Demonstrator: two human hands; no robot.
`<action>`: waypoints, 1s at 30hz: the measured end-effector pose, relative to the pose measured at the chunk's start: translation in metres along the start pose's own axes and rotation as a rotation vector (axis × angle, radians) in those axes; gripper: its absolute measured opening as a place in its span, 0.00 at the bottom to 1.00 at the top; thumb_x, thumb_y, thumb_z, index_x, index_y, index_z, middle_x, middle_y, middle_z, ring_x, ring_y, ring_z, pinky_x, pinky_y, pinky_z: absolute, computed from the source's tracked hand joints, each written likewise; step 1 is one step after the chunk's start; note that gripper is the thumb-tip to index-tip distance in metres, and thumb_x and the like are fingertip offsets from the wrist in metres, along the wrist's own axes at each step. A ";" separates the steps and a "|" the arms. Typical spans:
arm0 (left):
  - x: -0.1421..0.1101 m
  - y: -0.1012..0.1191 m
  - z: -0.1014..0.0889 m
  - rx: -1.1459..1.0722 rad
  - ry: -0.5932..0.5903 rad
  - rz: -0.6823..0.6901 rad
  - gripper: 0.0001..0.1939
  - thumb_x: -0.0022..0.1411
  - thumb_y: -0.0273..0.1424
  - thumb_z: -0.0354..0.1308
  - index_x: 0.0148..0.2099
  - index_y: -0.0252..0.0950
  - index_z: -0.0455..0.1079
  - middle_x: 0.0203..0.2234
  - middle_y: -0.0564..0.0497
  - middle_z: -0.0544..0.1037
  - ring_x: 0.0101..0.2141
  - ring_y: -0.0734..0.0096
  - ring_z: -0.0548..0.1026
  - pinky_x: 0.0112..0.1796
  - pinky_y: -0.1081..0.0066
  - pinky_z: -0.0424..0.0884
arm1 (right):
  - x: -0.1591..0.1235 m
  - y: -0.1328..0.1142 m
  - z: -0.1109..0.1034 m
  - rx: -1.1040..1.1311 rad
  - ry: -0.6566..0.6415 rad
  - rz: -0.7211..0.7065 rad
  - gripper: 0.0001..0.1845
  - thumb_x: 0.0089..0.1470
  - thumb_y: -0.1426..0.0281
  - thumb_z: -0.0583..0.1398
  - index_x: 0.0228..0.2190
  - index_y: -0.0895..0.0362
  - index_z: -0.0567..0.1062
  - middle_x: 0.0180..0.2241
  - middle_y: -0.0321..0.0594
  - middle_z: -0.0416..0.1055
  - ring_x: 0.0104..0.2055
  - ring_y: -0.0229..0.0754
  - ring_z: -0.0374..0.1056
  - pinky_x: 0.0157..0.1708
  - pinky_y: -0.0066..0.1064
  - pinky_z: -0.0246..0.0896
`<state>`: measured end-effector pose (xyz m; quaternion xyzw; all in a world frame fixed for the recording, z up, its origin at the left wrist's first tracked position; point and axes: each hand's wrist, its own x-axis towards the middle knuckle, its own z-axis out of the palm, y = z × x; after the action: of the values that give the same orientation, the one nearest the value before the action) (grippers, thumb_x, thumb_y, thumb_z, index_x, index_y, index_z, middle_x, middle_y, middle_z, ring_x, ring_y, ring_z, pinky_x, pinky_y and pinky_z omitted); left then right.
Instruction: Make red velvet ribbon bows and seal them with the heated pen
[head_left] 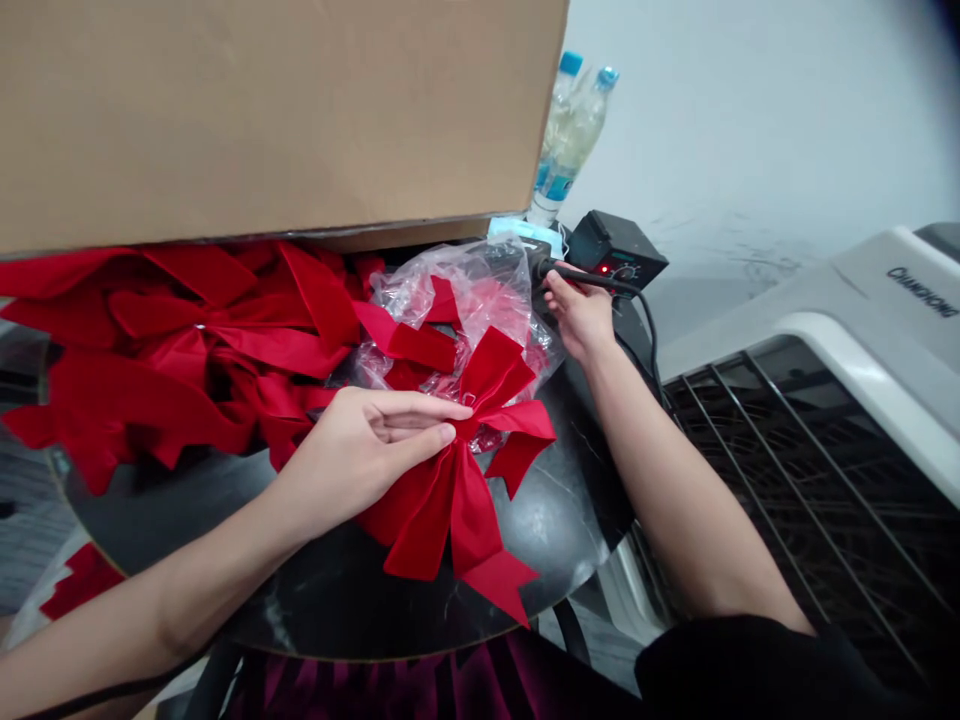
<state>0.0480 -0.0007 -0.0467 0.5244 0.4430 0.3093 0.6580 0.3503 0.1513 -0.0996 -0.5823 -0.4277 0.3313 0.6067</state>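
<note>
A red velvet ribbon bow [472, 510] spreads its loops and notched tails above the black round table. My left hand [367, 440] is closed, pinching the bow at its middle between thumb and fingers. A small wire loop shows at the bow's centre. My right hand [583, 315], farther back, has its fingers closed around a black corded tool [546, 267]; its working end is hidden. Just left of that hand sits a clear plastic bag [480, 265] with red bows in it. A heap of red bows [217, 340] covers the table's left side.
A large cardboard box [285, 110] stands behind the bows. Beyond my right hand are a black control box [616, 250] with a red light and a dial, and plastic bottles [574, 130]. A white appliance with a dark grille [787, 430] borders the black table [540, 530].
</note>
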 end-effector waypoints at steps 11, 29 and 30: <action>0.003 -0.008 0.004 0.076 0.062 0.040 0.10 0.58 0.34 0.70 0.43 0.41 0.84 0.39 0.51 0.87 0.42 0.63 0.85 0.48 0.69 0.80 | -0.062 -0.045 -0.057 -0.300 0.325 -0.517 0.10 0.58 0.65 0.64 0.38 0.58 0.72 0.25 0.39 0.73 0.22 0.35 0.68 0.22 0.29 0.60; 0.000 -0.018 0.009 0.279 0.051 0.069 0.14 0.60 0.29 0.65 0.49 0.38 0.83 0.41 0.50 0.87 0.45 0.61 0.85 0.52 0.67 0.79 | -0.241 -0.048 -0.012 -0.307 0.123 -0.849 0.07 0.48 0.72 0.62 0.33 0.51 0.76 0.22 0.36 0.67 0.19 0.41 0.64 0.14 0.36 0.60; 0.000 -0.018 0.009 0.293 0.054 0.075 0.15 0.60 0.29 0.65 0.49 0.39 0.83 0.41 0.50 0.87 0.44 0.61 0.85 0.52 0.67 0.79 | -0.241 -0.048 -0.012 -0.320 0.132 -0.865 0.07 0.47 0.71 0.62 0.32 0.51 0.75 0.22 0.35 0.68 0.19 0.41 0.64 0.14 0.35 0.59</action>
<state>0.0554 -0.0095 -0.0634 0.6224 0.4811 0.2796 0.5505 0.2569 -0.0753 -0.0836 -0.4564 -0.6374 -0.0601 0.6178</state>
